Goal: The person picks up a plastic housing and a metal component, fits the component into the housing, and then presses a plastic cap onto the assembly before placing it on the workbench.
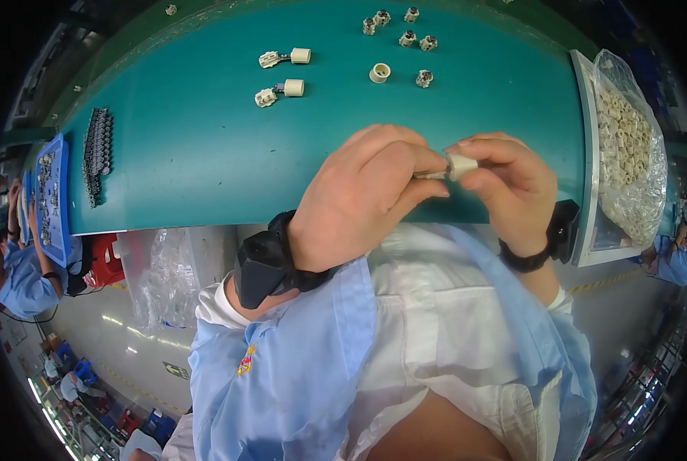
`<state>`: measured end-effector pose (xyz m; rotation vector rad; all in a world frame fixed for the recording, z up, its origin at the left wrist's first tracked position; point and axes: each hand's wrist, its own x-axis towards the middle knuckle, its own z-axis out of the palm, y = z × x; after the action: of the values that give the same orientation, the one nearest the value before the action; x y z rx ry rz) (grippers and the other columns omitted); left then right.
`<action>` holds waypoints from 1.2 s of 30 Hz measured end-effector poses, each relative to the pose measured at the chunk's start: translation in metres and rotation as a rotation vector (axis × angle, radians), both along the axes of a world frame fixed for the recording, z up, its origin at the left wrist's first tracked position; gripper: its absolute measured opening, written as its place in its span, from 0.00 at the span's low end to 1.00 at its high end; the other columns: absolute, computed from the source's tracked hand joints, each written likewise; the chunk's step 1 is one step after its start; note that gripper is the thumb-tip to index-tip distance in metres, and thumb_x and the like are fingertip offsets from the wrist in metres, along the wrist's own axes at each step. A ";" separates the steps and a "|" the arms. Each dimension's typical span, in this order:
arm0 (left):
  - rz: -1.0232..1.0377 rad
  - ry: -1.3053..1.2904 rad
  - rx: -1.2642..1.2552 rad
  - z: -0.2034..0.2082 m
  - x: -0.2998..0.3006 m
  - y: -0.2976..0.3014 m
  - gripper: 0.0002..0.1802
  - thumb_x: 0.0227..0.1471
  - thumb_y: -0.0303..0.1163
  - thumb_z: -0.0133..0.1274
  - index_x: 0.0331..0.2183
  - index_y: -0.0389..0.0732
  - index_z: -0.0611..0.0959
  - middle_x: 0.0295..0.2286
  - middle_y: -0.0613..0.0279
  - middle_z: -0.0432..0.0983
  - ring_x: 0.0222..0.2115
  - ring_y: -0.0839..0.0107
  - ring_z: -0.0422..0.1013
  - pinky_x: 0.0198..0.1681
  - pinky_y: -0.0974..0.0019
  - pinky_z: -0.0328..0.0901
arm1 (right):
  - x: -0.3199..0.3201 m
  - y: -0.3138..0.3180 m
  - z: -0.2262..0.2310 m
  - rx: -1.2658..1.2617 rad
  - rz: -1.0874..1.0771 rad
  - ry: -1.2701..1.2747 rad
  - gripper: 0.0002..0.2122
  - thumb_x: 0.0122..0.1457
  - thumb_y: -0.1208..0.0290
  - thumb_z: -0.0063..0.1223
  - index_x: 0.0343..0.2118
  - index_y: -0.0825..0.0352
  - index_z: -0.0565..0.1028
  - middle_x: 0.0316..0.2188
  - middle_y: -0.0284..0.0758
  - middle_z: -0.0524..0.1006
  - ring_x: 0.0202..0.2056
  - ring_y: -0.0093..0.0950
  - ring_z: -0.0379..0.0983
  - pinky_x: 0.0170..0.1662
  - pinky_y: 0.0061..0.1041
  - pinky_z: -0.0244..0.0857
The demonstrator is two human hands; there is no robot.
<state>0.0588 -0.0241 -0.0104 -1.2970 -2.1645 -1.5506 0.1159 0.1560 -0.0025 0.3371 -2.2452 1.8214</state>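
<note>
Over the near edge of the green table point(205, 169), my two hands meet. My right hand point(516, 180) grips a cream cylindrical cap point(463, 166) between thumb and fingers. Pinched in my left hand point(366, 184) is a small light-coloured part point(429, 176), mostly covered by the fingers. Its end lies against the cap; whether it sits inside I cannot tell. Beyond my hands, another cream cap point(380, 73) stands with its open end up, beside a small white-and-dark connector insert point(425, 78).
Several more inserts point(408, 38) lie at the back. Two cap-and-insert assemblies point(289, 88) rest left of centre. Dark parts point(97, 157) form a row near a blue tray point(64, 192). At right, a bag of cream caps point(627, 154) fills a white-edged tray point(587, 161). Co-workers sit on both sides.
</note>
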 end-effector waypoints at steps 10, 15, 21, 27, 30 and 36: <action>0.042 0.103 0.004 -0.002 0.003 0.003 0.14 0.30 0.23 0.60 0.26 0.38 0.75 0.26 0.60 0.71 0.25 0.66 0.67 0.26 0.69 0.62 | 0.005 -0.006 0.003 0.014 -0.057 0.035 0.11 0.44 0.78 0.57 0.33 0.71 0.73 0.29 0.38 0.73 0.30 0.23 0.71 0.32 0.16 0.66; 0.034 0.161 -0.007 -0.003 0.004 0.003 0.14 0.30 0.21 0.59 0.25 0.38 0.75 0.25 0.60 0.70 0.26 0.65 0.67 0.26 0.67 0.62 | 0.007 -0.009 0.001 -0.038 -0.093 0.003 0.11 0.44 0.78 0.57 0.33 0.72 0.73 0.28 0.38 0.73 0.30 0.23 0.71 0.32 0.17 0.67; 0.033 0.221 -0.011 -0.005 0.001 0.003 0.11 0.31 0.21 0.55 0.24 0.37 0.73 0.26 0.61 0.68 0.25 0.64 0.66 0.24 0.68 0.63 | 0.009 -0.010 0.004 0.069 -0.092 0.054 0.10 0.44 0.79 0.56 0.33 0.72 0.73 0.29 0.38 0.73 0.30 0.24 0.71 0.33 0.18 0.67; 0.002 0.164 0.062 -0.008 0.003 0.003 0.12 0.32 0.21 0.55 0.25 0.37 0.72 0.25 0.60 0.68 0.25 0.63 0.66 0.24 0.68 0.63 | 0.009 -0.014 0.002 -0.099 -0.075 -0.061 0.10 0.46 0.80 0.54 0.34 0.73 0.72 0.29 0.37 0.73 0.30 0.22 0.71 0.34 0.17 0.67; 0.006 0.193 0.028 -0.003 0.004 0.000 0.12 0.32 0.21 0.56 0.25 0.37 0.71 0.25 0.60 0.68 0.26 0.63 0.66 0.24 0.68 0.63 | 0.009 -0.016 0.001 -0.204 -0.065 -0.118 0.10 0.48 0.80 0.53 0.34 0.73 0.71 0.29 0.36 0.73 0.30 0.21 0.71 0.34 0.16 0.67; -0.027 0.002 0.043 -0.002 0.007 -0.001 0.22 0.30 0.20 0.62 0.31 0.40 0.70 0.27 0.60 0.71 0.26 0.67 0.68 0.27 0.69 0.63 | 0.009 -0.017 -0.007 -0.571 0.079 -0.215 0.09 0.51 0.78 0.49 0.36 0.73 0.71 0.30 0.36 0.73 0.30 0.21 0.70 0.34 0.16 0.66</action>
<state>0.0655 -0.0251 -0.0120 -1.3200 -2.1090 -1.5954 0.1250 0.1392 -0.0093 0.1273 -1.7288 2.5311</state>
